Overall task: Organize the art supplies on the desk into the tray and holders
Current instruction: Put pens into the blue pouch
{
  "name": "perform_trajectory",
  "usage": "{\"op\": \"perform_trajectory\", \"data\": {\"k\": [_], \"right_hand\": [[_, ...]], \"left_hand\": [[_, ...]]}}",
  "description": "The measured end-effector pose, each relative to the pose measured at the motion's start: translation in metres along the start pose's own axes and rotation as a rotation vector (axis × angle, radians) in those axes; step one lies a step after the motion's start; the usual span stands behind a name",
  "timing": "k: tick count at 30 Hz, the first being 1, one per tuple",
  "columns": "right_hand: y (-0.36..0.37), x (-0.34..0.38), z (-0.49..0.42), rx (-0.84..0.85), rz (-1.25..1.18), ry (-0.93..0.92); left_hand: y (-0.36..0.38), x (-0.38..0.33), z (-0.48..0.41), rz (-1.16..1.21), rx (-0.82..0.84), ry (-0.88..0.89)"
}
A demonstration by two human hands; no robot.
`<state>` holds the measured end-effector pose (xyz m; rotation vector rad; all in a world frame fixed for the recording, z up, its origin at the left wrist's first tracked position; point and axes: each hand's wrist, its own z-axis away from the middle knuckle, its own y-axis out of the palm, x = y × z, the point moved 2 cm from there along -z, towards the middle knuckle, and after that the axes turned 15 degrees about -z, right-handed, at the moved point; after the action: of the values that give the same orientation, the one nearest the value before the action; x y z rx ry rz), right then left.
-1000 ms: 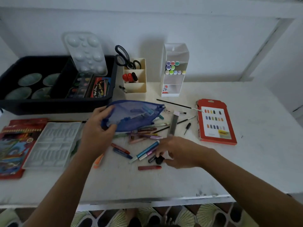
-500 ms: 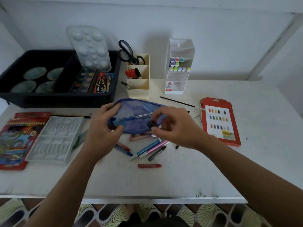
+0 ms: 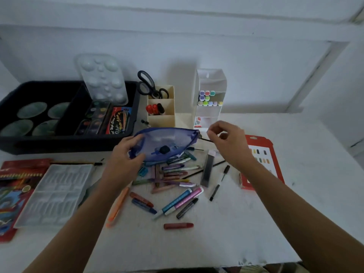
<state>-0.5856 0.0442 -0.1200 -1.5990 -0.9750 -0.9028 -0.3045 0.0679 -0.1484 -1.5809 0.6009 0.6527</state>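
Blue mesh pouch (image 3: 169,142) is lifted just over the pile of crayons and pens (image 3: 173,174) mid-tabletop (image 3: 216,243). The left hand (image 3: 126,154) grips its left end, probably to steady it for filling or zipping. The right hand (image 3: 230,142) hovers by the zipper end, fingers curled; can't tell if it's pinching the pull or nothing. There's a dark lump (image 3: 164,149) inside the pouch, too blurry to name. Black tray (image 3: 59,142) sits back left.

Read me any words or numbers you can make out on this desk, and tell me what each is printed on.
"High Class": on the red box standing in the black tray; the script below it is too blurred to read.
Coloured pencil box: print blurred, unreadable.
Red swatch card: no legible words.
White marker holder: its small red label is too small to read.
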Motion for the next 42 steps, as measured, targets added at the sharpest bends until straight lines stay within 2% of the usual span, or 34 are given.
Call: {"op": "perform_trajectory", "data": {"k": [3,6,9,12,15,18,23,28,30,33,35,40,42], "right_hand": [[-0.003,-0.023,0.012,0.277,0.308,0.054],[0.0,-0.038,0.028,0.505,0.494,0.057],[0.007,-0.049,0.038,0.609,0.568,-0.078],[0.009,-0.052,0.038,0.577,0.591,-0.22],[0.009,-0.049,0.038,0.528,0.54,-0.287],[0.012,-0.035,0.037,0.443,0.397,-0.351],[0.036,0.003,0.033,0.416,0.134,-0.481],[0.063,0.03,0.017,0.37,0.028,-0.556],[0.072,0.031,0.011,0.383,0.072,-0.582],[0.087,0.017,0.002,0.428,0.419,-0.637],[0.093,0.011,-0.001,0.412,0.534,-0.617],[0.083,0.021,0.002,0.172,0.194,-0.666],[0.074,0.019,0.007,0.206,0.072,-0.59]], "left_hand": [[0.006,0.001,-0.004,0.013,0.014,-0.022],[0.012,0.003,-0.007,0.004,0.016,-0.023],[0.016,0.005,-0.007,-0.019,0.022,-0.019],[0.021,0.006,-0.005,-0.047,0.013,-0.016],[0.023,0.006,-0.004,-0.058,-0.004,-0.026],[0.021,0.004,-0.004,-0.053,-0.021,-0.02],[0.018,0.0,-0.003,-0.048,-0.014,-0.03],[0.014,0.0,-0.006,-0.052,0.017,-0.056],[0.012,0.0,-0.005,-0.06,0.031,-0.037],[0.007,0.001,-0.004,-0.049,0.042,-0.019],[0.002,0.002,-0.004,-0.028,0.043,-0.011],[-0.009,0.008,-0.01,-0.02,-0.009,-0.013],[-0.012,0.009,-0.011,-0.004,-0.027,-0.031]]}}
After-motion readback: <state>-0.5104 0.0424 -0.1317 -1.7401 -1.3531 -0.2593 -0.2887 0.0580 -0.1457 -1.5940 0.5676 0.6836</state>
